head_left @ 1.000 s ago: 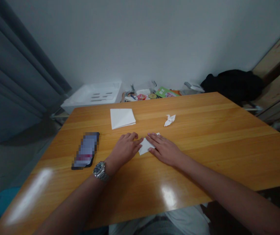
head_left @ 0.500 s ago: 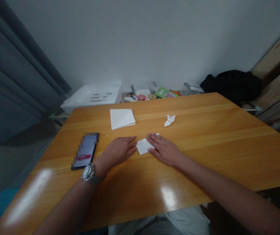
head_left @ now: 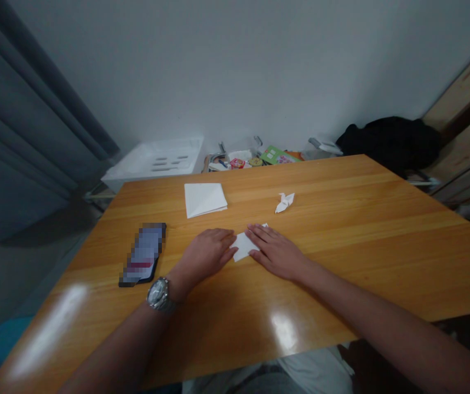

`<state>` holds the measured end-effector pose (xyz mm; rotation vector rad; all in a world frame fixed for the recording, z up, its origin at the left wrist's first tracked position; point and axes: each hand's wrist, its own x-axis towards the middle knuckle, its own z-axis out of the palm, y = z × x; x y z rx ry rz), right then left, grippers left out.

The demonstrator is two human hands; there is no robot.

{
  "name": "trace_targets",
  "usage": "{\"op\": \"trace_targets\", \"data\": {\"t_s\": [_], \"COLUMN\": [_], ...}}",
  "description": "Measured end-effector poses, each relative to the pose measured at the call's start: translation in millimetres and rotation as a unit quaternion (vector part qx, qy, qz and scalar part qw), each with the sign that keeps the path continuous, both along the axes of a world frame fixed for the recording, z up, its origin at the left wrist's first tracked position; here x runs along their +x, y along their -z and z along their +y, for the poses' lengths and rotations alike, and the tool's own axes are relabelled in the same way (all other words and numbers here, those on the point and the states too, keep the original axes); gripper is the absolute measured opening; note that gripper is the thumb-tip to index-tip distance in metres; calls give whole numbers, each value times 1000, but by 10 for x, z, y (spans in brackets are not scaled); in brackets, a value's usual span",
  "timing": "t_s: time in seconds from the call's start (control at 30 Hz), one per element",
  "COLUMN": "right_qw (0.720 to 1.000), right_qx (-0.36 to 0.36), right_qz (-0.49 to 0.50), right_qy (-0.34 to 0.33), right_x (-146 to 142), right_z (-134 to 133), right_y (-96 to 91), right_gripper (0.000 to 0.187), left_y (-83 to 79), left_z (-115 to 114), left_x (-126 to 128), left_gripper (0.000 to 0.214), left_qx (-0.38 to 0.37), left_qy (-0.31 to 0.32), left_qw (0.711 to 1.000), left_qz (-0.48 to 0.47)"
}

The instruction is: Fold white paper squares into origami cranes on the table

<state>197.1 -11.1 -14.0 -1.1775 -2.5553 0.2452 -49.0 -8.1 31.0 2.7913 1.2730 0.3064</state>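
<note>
A small folded white paper point(head_left: 243, 245) lies on the wooden table point(head_left: 342, 235) between my hands. My left hand point(head_left: 208, 253), with a wristwatch point(head_left: 159, 294) on its wrist, lies flat with its fingertips on the paper's left edge. My right hand point(head_left: 274, 251) rests flat on the paper's right part, fingers stretched out and covering some of it. Both hands press the paper down and grasp nothing.
A stack of white paper squares point(head_left: 204, 198) lies further back. A small folded paper crane point(head_left: 285, 201) sits to its right. A phone point(head_left: 143, 253) lies left of my left hand. Behind the table are a white tray point(head_left: 156, 158), clutter and a black bag point(head_left: 387, 139).
My left hand first drew back to the left, baring more of the paper, then slid right again onto its edge. The right hand has hardly moved.
</note>
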Motion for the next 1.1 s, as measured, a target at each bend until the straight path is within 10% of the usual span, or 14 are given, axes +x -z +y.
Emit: {"op": "trace_targets", "data": {"t_s": [1.1], "right_qw": [993], "right_qx": [-1], "right_qz": [76], "right_qy": [-89], "right_x": [109], "right_z": [0], "right_y": [-146], "right_gripper": [37], "left_y": [210], "left_z": [56], "left_x": [-58], "left_gripper": [56], "left_qx": [-2], "left_qy": [-14], "left_qw": [1000], "left_qz": [-1]}}
